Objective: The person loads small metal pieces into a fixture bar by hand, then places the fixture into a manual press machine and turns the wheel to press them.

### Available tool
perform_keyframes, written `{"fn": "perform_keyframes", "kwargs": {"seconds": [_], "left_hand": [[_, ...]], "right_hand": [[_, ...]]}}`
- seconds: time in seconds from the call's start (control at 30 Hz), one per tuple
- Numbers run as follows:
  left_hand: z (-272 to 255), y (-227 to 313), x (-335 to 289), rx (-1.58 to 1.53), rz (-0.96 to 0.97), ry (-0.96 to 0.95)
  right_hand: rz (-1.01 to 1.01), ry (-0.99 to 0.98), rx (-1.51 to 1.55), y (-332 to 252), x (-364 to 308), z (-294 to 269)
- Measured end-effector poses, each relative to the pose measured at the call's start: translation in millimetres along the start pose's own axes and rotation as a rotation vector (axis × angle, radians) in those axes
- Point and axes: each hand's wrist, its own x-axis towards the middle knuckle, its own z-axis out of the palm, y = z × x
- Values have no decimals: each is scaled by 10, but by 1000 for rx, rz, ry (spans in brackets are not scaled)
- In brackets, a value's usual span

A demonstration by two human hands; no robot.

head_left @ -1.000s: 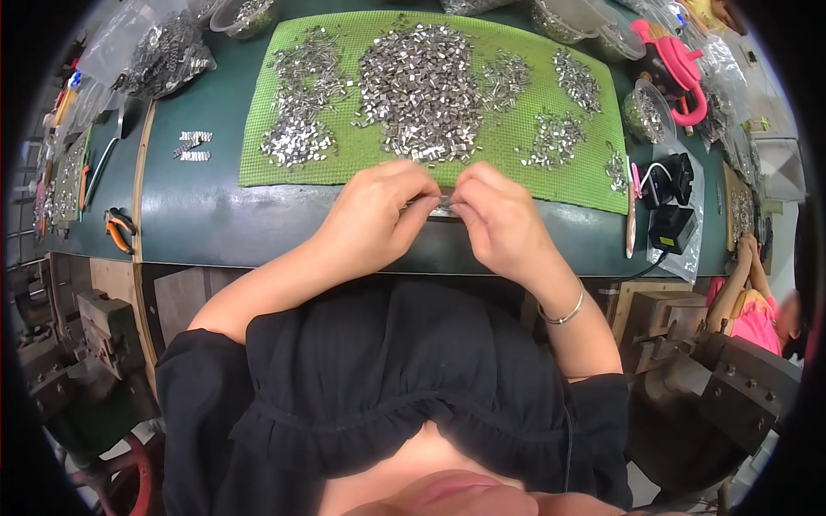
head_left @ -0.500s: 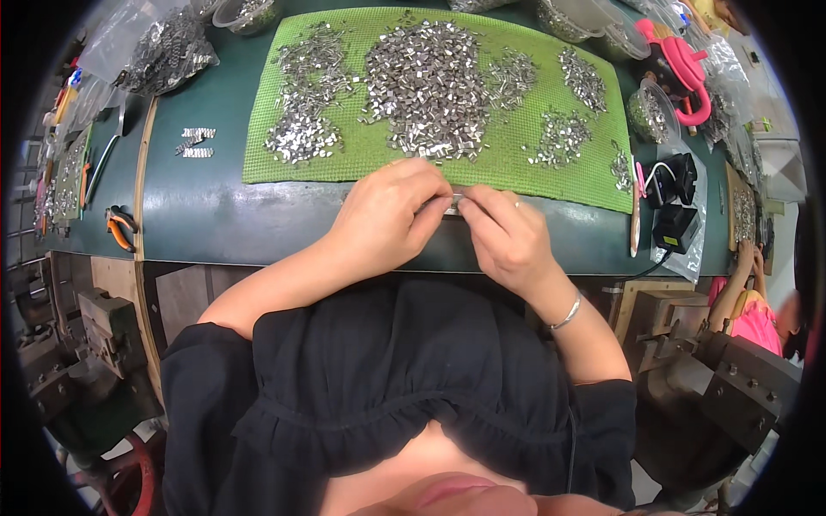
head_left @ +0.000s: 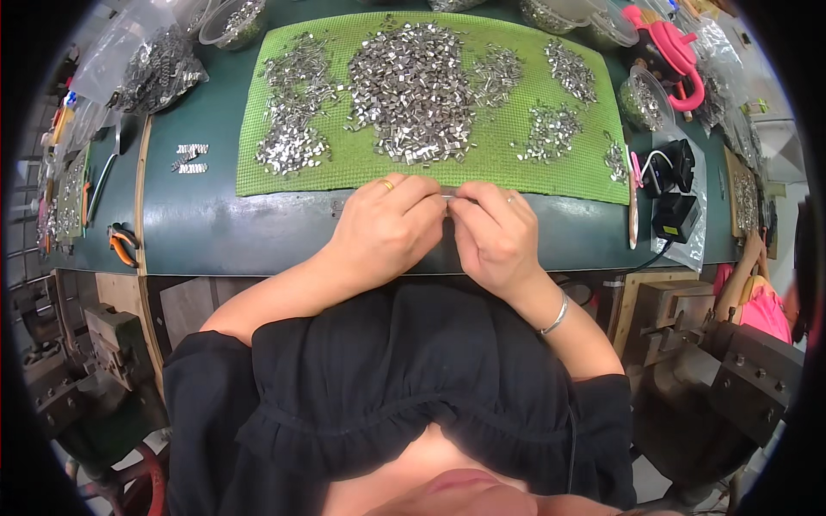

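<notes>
I see both hands meeting at the near edge of the green mat (head_left: 361,168). Left hand (head_left: 387,228) & right hand (head_left: 495,234) fingers curled tight, pinching a small metal piece (head_left: 448,198) btwn them, just above tabletop (head_left: 224,228).

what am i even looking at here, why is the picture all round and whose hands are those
The picture comes from a wide fisheye camera worn on a person's head, looking down, so straight edges bend near the rim. There is no machine: the two bare hands are the wearer's own. The left hand and right hand meet at the near edge of a green mat and pinch a small metal piece between their fingertips. Heaps of small silvery metal parts lie on the mat, which rests on a dark green bench. Orange-handled pliers lie at the left, and clear tubs of parts stand behind.
</notes>
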Motion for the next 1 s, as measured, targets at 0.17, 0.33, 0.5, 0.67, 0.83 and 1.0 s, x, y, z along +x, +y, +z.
{"fn": "perform_keyframes", "kwargs": {"seconds": [0.17,0.33,0.5,0.67,0.83,1.0], "left_hand": [[-84,-25,-21,-151,-105,-17],[-117,-34,-6,-250,-162,-30],[-191,-63,63,-385,-262,-92],[-203,-67,75,-418,-340,-124],[-206,-68,109,-435,-365,-114],[-210,-58,113,-471,-379,-70]], "right_hand": [[-57,-118,-103,-9,80,-40],[-115,-195,-163,0,93,-63],[-348,-141,-327,-25,56,-21],[-108,-164,-88,-17,80,-19],[55,-169,265,129,131,-51],[110,-236,330,158,150,-82]]}}
